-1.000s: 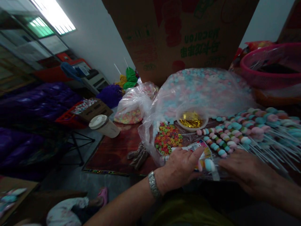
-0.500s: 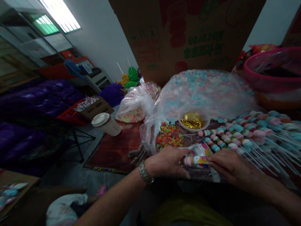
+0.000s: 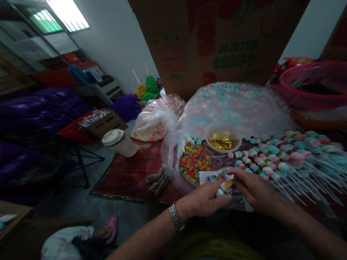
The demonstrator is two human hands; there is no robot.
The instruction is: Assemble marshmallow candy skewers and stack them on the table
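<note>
The left hand point(image 3: 202, 200) and right hand point(image 3: 252, 187) hold a printed candy packet point(image 3: 214, 177) in a narrow grip, fingers pinched on it — low over the tabletop point(image 3: 127, 177), just beside colored ring candies point(image 3: 193, 162) and marshmallow skewers point(image 3: 292, 159).

On the left wrist point(image 3: 187, 213) of this person is a silver watch point(image 3: 176, 216) with metal links, the top point(image 3: 217, 249) is olive green, and the forearms point(image 3: 143, 238) are bare.

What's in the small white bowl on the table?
The small white bowl holds shiny gold foil strips. They cover its bottom, so anything beneath them can't be seen.
</note>
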